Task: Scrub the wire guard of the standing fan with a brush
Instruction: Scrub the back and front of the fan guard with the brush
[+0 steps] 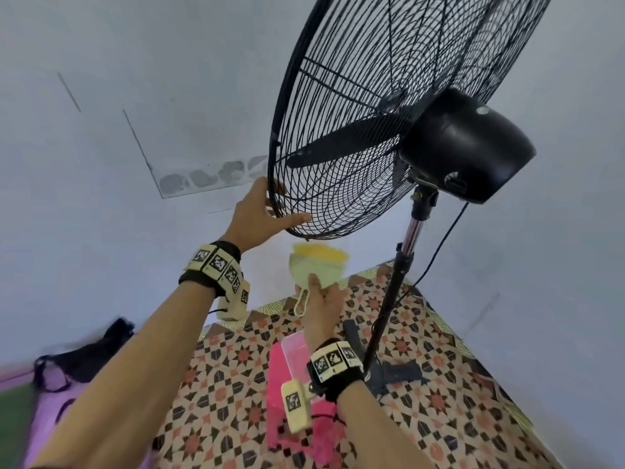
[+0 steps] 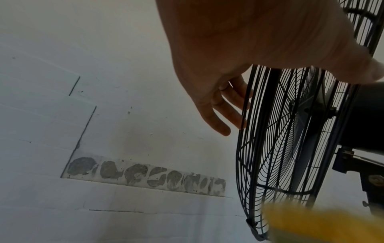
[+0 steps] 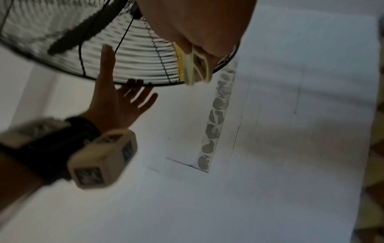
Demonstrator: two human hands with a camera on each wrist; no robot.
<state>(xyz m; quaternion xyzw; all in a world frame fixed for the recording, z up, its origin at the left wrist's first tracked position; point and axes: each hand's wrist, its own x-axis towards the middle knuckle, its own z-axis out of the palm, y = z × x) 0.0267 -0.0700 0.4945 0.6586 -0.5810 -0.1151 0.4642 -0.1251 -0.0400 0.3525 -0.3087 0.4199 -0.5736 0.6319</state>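
Note:
The standing fan's black wire guard fills the upper right of the head view, with a dark blade behind its wires. My left hand straddles the guard's lower left rim. Its thumb lies along the rear wires and its straight, spread fingers reach past the front edge. My right hand grips a pale green brush with yellow bristles, held just under the bottom of the guard, bristles up. The right wrist view shows the brush at the guard's rim and my left hand beside it.
The black motor housing sits behind the guard on a chrome and black pole, with a cable hanging beside it. A pink plastic container stands on the patterned floor near the fan base. White walls enclose the corner.

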